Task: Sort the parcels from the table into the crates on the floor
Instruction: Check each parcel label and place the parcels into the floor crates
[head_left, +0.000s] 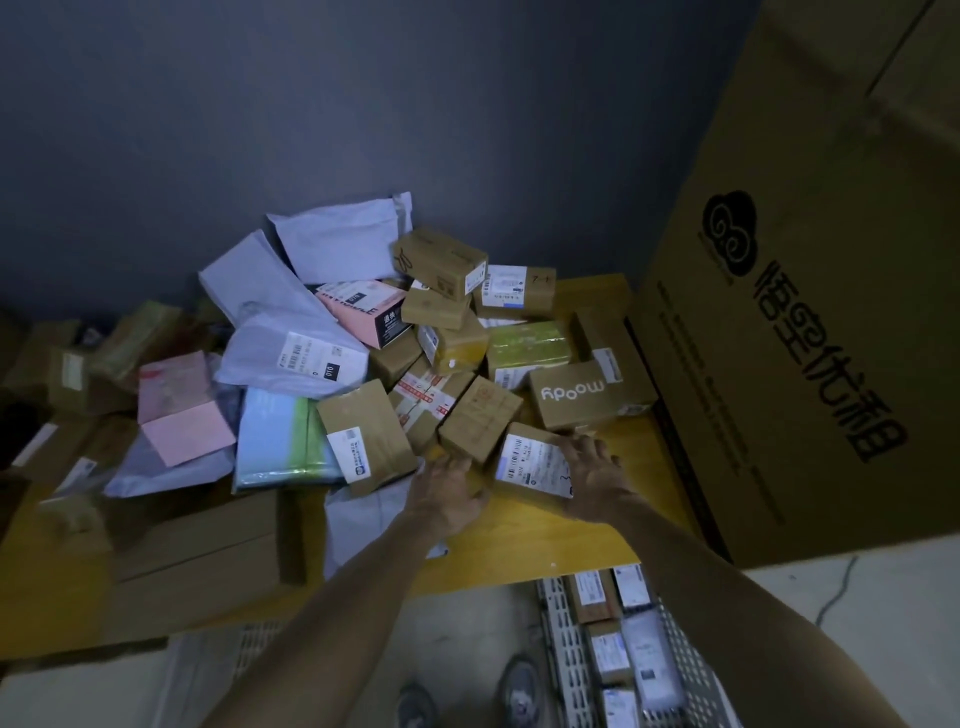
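A heap of parcels covers the yellow table: brown boxes, white poly mailers, a pink box and a "moody" box. At the heap's near edge lies a small brown box with a white label. My right hand grips its right side with fingers spread over the top corner. My left hand holds its left edge, fingers curled in beside it. On the floor below the table's right end stands a grey perforated crate holding several labelled parcels.
A very large printed cardboard carton stands right of the table, close to my right arm. A flat brown carton lies on the table's near left. Another grey crate shows under the table edge. My shoes are beside the right crate.
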